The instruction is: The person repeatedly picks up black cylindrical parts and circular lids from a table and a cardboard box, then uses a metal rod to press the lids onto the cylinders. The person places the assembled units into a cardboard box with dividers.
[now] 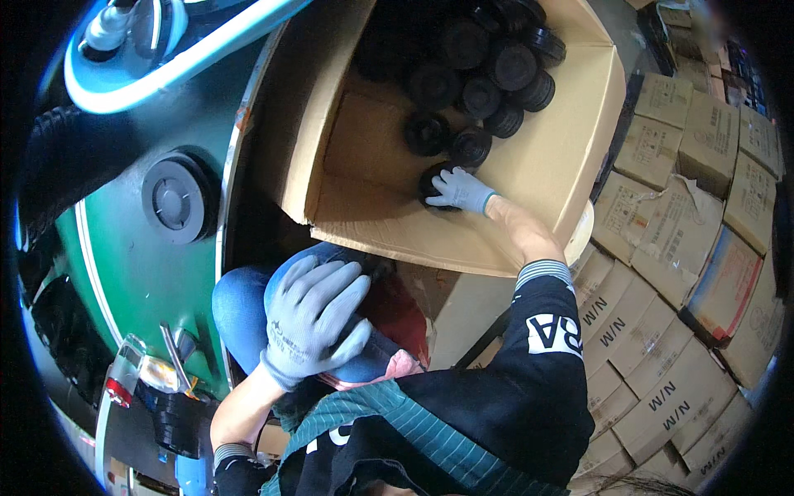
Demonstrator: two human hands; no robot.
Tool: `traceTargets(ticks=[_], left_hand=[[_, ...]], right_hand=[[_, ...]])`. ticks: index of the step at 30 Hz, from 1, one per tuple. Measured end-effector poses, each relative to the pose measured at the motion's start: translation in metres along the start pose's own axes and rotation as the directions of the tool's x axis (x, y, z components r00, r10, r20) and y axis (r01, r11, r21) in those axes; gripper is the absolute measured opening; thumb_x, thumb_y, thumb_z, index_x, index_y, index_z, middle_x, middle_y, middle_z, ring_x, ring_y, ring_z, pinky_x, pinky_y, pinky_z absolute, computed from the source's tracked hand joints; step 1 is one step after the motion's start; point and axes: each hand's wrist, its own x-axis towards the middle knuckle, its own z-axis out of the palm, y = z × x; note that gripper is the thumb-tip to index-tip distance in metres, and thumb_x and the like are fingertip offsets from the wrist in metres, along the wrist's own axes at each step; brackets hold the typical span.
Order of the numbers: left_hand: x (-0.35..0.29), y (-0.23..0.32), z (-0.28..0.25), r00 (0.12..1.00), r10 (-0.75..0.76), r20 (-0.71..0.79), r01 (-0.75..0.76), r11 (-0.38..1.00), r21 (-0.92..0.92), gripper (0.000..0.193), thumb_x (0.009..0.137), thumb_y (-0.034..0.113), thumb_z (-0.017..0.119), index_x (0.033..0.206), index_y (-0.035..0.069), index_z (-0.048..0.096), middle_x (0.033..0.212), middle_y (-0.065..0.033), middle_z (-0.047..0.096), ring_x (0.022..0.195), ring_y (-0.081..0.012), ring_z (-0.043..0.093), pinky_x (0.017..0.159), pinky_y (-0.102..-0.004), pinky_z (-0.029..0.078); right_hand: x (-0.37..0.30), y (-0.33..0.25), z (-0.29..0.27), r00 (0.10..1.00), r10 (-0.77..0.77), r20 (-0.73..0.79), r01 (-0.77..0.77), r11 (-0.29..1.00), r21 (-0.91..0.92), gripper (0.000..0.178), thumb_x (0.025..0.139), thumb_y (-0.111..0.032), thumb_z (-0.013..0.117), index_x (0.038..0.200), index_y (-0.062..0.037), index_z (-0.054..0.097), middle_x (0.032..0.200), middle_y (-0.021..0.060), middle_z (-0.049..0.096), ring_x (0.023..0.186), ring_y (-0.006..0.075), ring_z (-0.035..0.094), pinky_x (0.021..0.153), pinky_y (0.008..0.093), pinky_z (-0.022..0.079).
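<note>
My right hand (461, 190), in a grey glove, reaches down into a large open cardboard box (571, 157). Its fingers are on a black round ribbed part (431, 177) low in the near part of the box, and they cover some of it. Beyond it lie several more black round parts (481, 97), heaped toward the far end. My left hand (317, 322), gloved the same way, rests over my knee with its fingers stretched out and holds nothing. Another black round part (176, 197) lies flat on the green worktable (124, 273) to the left.
A white curved lamp or tube (190, 58) crosses the table's far left. Tools and a red-tipped clear item (124, 372) lie by its near edge, beside a stack of black rings (176, 423). Stacked cartons (653, 207) fill the right side.
</note>
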Motion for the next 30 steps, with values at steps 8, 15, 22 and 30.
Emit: traceTargets(ticks=[8,15,22,30], left_hand=[[-0.014,-0.005,0.006,0.991,0.025,-0.134,-0.030,0.999,-0.039,0.054,0.090,0.028,0.079,0.137,0.005,0.068,0.136,-0.0159,0.069,0.123,-0.0362,0.068,0.111,-0.0545,0.052],[-0.029,-0.006,0.001,0.920,-0.036,-0.390,-0.018,0.991,-0.134,0.077,0.087,0.026,0.083,0.155,0.003,0.056,0.154,-0.0201,0.056,0.144,-0.0394,0.053,0.122,-0.0518,0.042],[-0.055,-0.013,-0.047,0.692,-0.473,-0.545,0.057,0.788,-0.613,0.145,0.075,0.055,0.094,0.174,0.000,0.003,0.179,-0.0232,0.014,0.166,-0.0365,0.019,0.135,-0.0460,0.017],[-0.162,-0.085,-0.142,0.554,-0.741,-0.379,-0.078,0.407,-0.910,0.066,0.104,0.032,0.071,0.160,0.005,0.049,0.150,-0.0147,0.065,0.138,-0.0278,0.063,0.119,-0.0464,0.049]], right_hand=[[-0.007,-0.003,-0.032,0.919,0.343,-0.196,-0.307,0.933,0.189,0.047,0.094,-0.009,0.058,0.133,-0.0328,0.072,0.121,0.0189,0.064,0.107,0.0386,0.064,0.083,0.0488,0.055],[-0.017,-0.026,-0.223,0.216,0.915,-0.339,-0.524,0.402,0.751,0.077,0.082,0.001,0.083,0.152,-0.0198,0.059,0.140,0.0192,0.056,0.131,0.0381,0.055,0.116,0.0480,0.044],[0.088,-0.117,-0.425,0.419,0.784,-0.459,0.419,0.282,0.863,0.073,0.092,0.007,0.076,0.159,-0.0040,0.047,0.154,0.0112,0.057,0.141,0.0249,0.056,0.125,0.0401,0.042],[0.242,-0.161,-0.480,0.798,0.408,-0.444,0.536,-0.142,0.832,0.089,0.097,-0.015,0.079,0.169,-0.0020,0.030,0.156,0.0141,0.054,0.142,0.0231,0.055,0.122,0.0371,0.042]])
